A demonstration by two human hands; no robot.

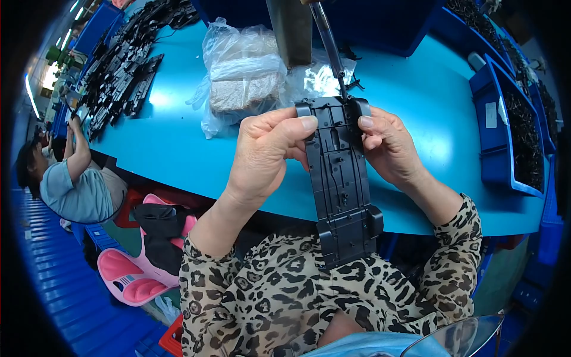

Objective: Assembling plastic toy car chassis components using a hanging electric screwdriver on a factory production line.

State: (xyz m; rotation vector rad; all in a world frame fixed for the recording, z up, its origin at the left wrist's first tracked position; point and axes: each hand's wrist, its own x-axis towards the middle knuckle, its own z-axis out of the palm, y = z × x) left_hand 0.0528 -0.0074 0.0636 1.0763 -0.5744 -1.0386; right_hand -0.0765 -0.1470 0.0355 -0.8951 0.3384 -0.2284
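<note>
A long black moulded plastic chassis (340, 184) is held up in front of my chest, tilted so that its near end hangs close to my lap. My left hand (264, 146) grips the far left corner, thumb on top. At the far right corner my right hand (389, 143) pinches the edge between thumb and curled fingers. A slim metal shaft like a powered driver (328, 44) comes down from above, its thin tip at the chassis's far end. Whether the tip touches the plastic I cannot tell. Behind it stands a broad grey metal post (290, 35).
A plastic-wrapped bundle (245, 89) lies on the blue table (440, 101) beside the post. Black parts (122, 77) are heaped at the far left. Blue bins (499, 134) of small dark pieces stand at right. A co-worker (77, 184) sits left, past a pink chair (134, 271).
</note>
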